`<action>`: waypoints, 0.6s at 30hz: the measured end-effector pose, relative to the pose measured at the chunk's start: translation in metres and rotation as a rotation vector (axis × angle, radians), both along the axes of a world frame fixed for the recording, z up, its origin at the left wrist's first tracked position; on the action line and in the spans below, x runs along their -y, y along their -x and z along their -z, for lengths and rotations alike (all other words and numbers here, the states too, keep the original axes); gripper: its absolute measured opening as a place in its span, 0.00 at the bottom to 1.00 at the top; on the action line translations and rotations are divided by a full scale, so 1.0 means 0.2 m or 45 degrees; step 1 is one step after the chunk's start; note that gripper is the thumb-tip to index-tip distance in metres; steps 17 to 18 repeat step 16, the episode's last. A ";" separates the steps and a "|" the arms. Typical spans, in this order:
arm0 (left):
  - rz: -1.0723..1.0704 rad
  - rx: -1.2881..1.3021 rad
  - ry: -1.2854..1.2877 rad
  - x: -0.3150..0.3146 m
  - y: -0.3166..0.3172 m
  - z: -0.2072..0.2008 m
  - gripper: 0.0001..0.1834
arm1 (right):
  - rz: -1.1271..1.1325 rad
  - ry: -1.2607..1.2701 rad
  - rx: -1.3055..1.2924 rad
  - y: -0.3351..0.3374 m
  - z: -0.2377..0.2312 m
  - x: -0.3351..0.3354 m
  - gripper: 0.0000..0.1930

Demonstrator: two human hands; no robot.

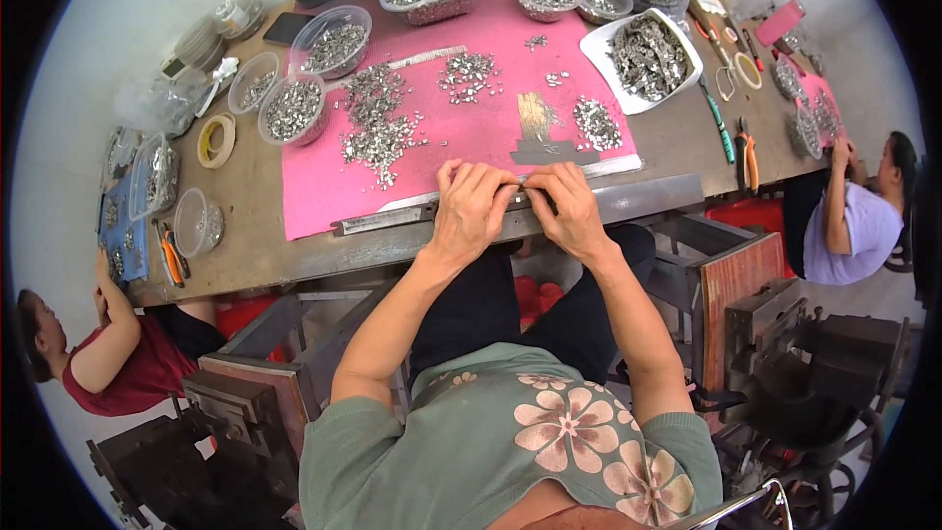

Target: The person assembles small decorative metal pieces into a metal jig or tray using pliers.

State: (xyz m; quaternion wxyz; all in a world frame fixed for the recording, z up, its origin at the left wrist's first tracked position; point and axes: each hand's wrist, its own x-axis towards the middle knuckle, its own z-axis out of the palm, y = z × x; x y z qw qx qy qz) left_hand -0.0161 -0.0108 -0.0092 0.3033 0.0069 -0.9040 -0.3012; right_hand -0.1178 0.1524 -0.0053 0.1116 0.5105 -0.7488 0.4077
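My left hand [469,204] and my right hand [567,202] meet at the table's front edge. Both are closed, thumbs and fingertips pinched close together over a tiny part too small to make out. Beneath them runs a narrow metal bar [383,220] along the edge of a pink mat [432,162]. Just beyond my right hand lie thin brass-coloured pins [535,116] and flat dark grey strips [551,152]. Small silvery metal pieces are heaped to their right [596,125]. Larger loose heaps of metal pieces [381,142] spread beyond my left hand.
Plastic tubs of metal pieces [432,8] line the far side. A white tray [586,45] holds dark metal parts. Tape [216,141] and orange-handled pliers [173,257] lie left; more pliers [748,162] and a green-handled tool [723,134] lie right. People sit at both sides.
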 end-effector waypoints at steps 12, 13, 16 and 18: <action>0.037 -0.095 0.141 -0.01 -0.04 0.02 0.09 | 0.000 0.065 0.159 0.00 0.01 0.01 0.06; 0.025 -0.098 0.156 -0.01 -0.04 0.03 0.09 | 0.001 0.064 0.161 0.00 0.01 0.01 0.06; 0.028 -0.045 0.124 -0.02 -0.04 0.02 0.09 | 0.028 0.043 0.118 0.00 0.04 0.02 0.06; 0.028 -0.045 0.124 -0.02 -0.04 0.02 0.09 | 0.028 0.043 0.118 0.00 0.04 0.02 0.06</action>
